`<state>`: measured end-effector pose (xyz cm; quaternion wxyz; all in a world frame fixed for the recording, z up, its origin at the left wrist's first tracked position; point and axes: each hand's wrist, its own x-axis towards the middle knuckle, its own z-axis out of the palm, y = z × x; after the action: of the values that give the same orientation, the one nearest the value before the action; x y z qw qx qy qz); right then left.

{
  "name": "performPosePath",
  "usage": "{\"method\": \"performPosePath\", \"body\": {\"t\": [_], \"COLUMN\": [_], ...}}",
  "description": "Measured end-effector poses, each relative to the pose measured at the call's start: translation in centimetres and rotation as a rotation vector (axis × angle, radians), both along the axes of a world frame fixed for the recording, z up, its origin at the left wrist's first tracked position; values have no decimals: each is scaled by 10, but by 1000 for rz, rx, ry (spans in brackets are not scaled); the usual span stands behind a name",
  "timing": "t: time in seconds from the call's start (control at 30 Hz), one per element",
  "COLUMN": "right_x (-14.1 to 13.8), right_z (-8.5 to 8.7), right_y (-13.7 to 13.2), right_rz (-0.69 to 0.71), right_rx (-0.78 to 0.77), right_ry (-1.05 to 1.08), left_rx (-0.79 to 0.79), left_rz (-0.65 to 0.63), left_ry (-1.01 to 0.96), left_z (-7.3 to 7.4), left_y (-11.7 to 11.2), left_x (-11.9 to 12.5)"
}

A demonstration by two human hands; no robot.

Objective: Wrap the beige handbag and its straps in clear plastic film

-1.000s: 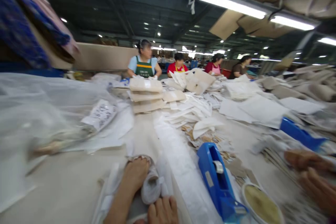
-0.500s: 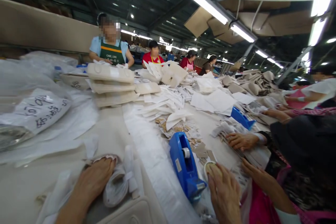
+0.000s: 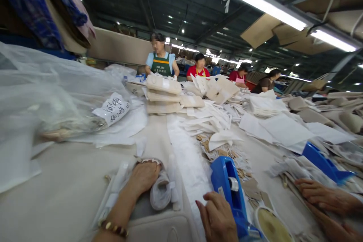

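My left hand (image 3: pixel 146 177) is curled over a pale bundle with a white scalloped edge, most of it hidden under my fingers. Against it lies a rolled, plastic-wrapped strap (image 3: pixel 161 193). Below is a beige bag (image 3: pixel 159 228) with a rounded corner and a stitched edge. My right hand (image 3: pixel 218 217) hovers over a strip of clear plastic bags (image 3: pixel 188 159), thumb and bent fingers apart, with nothing visible in it. Just to its right stands a blue tape dispenser (image 3: pixel 227 174). A round dish with a yellowish pad (image 3: pixel 272 225) sits right of the dispenser.
A large clear plastic sack (image 3: pixel 70 94) with a handwritten label covers the left side. Stacked beige bags (image 3: pixel 163 96) and white paper sheets (image 3: pixel 283 128) spread beyond. A co-worker's hands (image 3: pixel 326 196) handle beige pieces near a second blue dispenser (image 3: pixel 323 162). Several people work across the table.
My right hand has left the round dish and come left, in front of the tape dispenser. My left hand stays on the bundle. The view has turned left.
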<state>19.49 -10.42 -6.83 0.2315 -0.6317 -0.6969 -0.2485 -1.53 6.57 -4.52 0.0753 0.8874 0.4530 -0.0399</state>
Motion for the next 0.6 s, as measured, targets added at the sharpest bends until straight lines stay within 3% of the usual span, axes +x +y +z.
{"method": "performPosePath", "body": {"t": [0.1, 0.23, 0.43, 0.6], "right_x": [-12, -2, -5, -14], "right_z": [-30, -59, -92, -110], "right_y": [23, 33, 34, 41], "right_rz": [5, 13, 87, 104], "right_rx": [52, 89, -29, -3], "right_ry": [-222, -426, -297, -212], "left_rx": [0, -10, -8, -17], "left_rz": [-5, -6, -18, -12], "left_ry": [-27, -56, -89, -113], "left_z": [-3, -6, -5, -7], "left_y": [0, 0, -1, 0], "left_x": [-2, -3, -3, -3]}}
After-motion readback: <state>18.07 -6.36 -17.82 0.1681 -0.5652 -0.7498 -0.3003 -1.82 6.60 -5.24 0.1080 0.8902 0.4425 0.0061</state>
